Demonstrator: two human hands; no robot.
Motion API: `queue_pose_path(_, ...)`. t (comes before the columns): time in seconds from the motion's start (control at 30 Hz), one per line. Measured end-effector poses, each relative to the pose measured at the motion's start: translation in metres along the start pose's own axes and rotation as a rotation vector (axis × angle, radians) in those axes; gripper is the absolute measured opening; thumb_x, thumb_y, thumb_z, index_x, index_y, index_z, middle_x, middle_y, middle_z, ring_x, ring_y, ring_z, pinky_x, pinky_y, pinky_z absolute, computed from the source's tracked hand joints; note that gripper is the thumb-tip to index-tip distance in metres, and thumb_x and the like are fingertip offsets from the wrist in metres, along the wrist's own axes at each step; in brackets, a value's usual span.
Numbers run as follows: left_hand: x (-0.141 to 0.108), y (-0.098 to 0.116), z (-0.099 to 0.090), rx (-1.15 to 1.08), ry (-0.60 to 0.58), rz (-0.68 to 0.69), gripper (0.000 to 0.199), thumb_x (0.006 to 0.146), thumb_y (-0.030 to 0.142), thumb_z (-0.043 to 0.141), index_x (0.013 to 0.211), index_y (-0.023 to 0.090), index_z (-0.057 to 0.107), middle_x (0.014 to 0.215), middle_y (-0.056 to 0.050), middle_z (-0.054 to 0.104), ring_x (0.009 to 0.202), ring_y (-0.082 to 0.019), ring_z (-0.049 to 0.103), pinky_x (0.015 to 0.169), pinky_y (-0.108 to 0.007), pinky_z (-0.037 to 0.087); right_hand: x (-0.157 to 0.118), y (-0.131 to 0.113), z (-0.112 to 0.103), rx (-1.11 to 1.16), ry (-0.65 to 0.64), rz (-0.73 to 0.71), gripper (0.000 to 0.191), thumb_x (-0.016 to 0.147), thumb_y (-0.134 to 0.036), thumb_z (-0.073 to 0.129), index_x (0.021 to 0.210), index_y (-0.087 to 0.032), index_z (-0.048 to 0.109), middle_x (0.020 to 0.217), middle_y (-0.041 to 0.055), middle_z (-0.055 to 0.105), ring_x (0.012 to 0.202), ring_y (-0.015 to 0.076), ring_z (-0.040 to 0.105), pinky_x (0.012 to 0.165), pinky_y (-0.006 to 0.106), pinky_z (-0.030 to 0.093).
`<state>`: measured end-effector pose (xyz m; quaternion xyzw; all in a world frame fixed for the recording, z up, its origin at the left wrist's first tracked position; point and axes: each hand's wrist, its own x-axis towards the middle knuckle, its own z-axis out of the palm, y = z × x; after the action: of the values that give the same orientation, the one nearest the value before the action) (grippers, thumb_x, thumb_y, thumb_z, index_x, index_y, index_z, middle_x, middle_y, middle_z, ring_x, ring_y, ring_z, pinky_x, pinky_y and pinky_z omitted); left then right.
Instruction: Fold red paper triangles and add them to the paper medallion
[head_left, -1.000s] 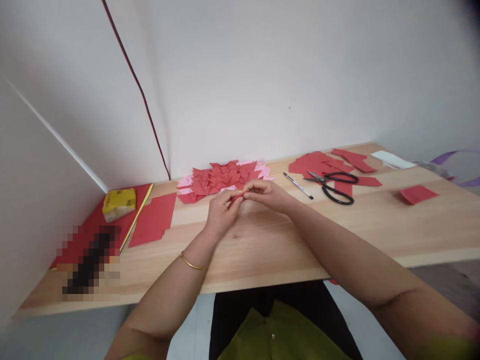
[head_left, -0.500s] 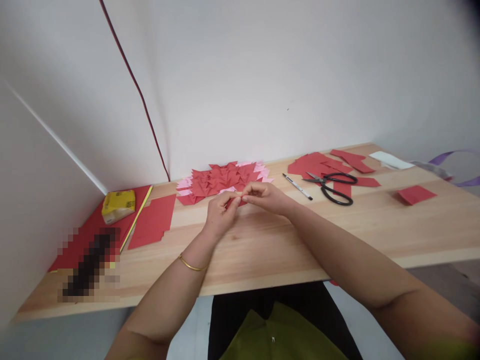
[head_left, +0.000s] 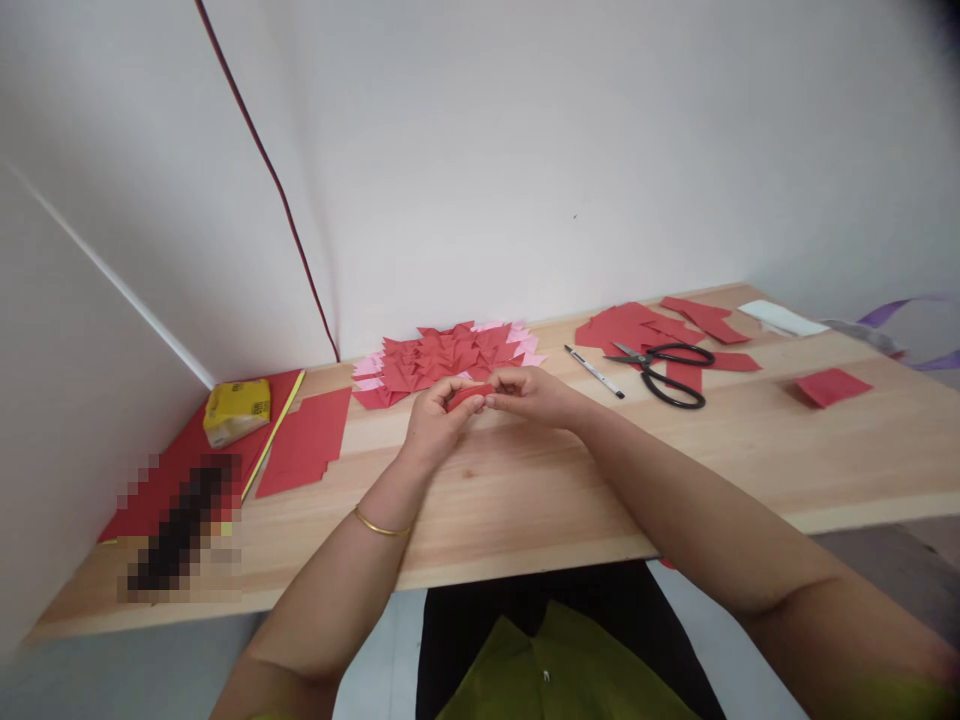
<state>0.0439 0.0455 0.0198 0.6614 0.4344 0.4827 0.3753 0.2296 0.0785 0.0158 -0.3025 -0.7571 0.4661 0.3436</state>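
Observation:
A small folded piece of red paper (head_left: 469,396) is held between my two hands above the middle of the table. My left hand (head_left: 439,418) pinches its left part, thumb in front. On the right end, my right hand (head_left: 529,396) grips it with thumb and fingertips. Much of the paper is covered by the fingers, so its exact shape cannot be made out. Just behind the hands lies a pile of folded red and pink paper pieces (head_left: 435,355) against the wall.
Black-handled scissors (head_left: 679,353) and a pen (head_left: 595,372) lie to the right, beside red paper scraps (head_left: 626,325). A folded red sheet (head_left: 834,387) sits at far right. On the left are red sheets (head_left: 304,440) and a yellow packet (head_left: 237,410). A blurred dark object lies front left.
The red paper has turned in my fingers and more of it shows now. My left hand has shifted slightly left and down; the things on the table have stayed put.

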Motion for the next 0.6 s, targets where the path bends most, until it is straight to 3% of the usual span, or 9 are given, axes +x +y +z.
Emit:
queue_pose_path(0.17,0.0013,0.0012,-0.0021,0.004,0.010,-0.029,0.021,0.069,0.027,0.072,0.086,0.017,0.063,0.086,-0.003,0.068,0.080,-0.016,0.063,0.077,-0.029,0.047,-0.0009,-0.0026,-0.0006,-0.019,-0.019,-0.007,0.030,0.081,-0.045,0.059,0.081,-0.016,0.059,0.070,-0.0015,0.053,0.064,0.0106,0.046,0.060,0.023,0.035)
queue_pose_path(0.33,0.0015,-0.0018,-0.0042,-0.023,-0.046,-0.013,0.019,0.076,0.030,0.067,0.089,0.016,0.067,0.091,-0.006,0.070,0.084,-0.018,0.064,0.079,-0.031,0.049,0.0003,0.0027,0.0008,-0.071,0.005,-0.122,0.031,0.086,-0.045,0.053,0.082,-0.015,0.062,0.077,0.0020,0.060,0.072,0.0126,0.052,0.067,0.024,0.040)
queue_pose_path(0.6,0.0007,0.0003,-0.0054,0.104,-0.024,0.026,0.015,0.078,0.031,0.064,0.082,0.018,0.069,0.086,-0.005,0.071,0.083,-0.018,0.064,0.082,-0.033,0.048,0.0028,0.0028,0.0050,-0.074,0.049,-0.144,0.030,0.082,-0.045,0.057,0.079,-0.016,0.063,0.076,0.0019,0.062,0.068,0.0120,0.053,0.063,0.024,0.040)
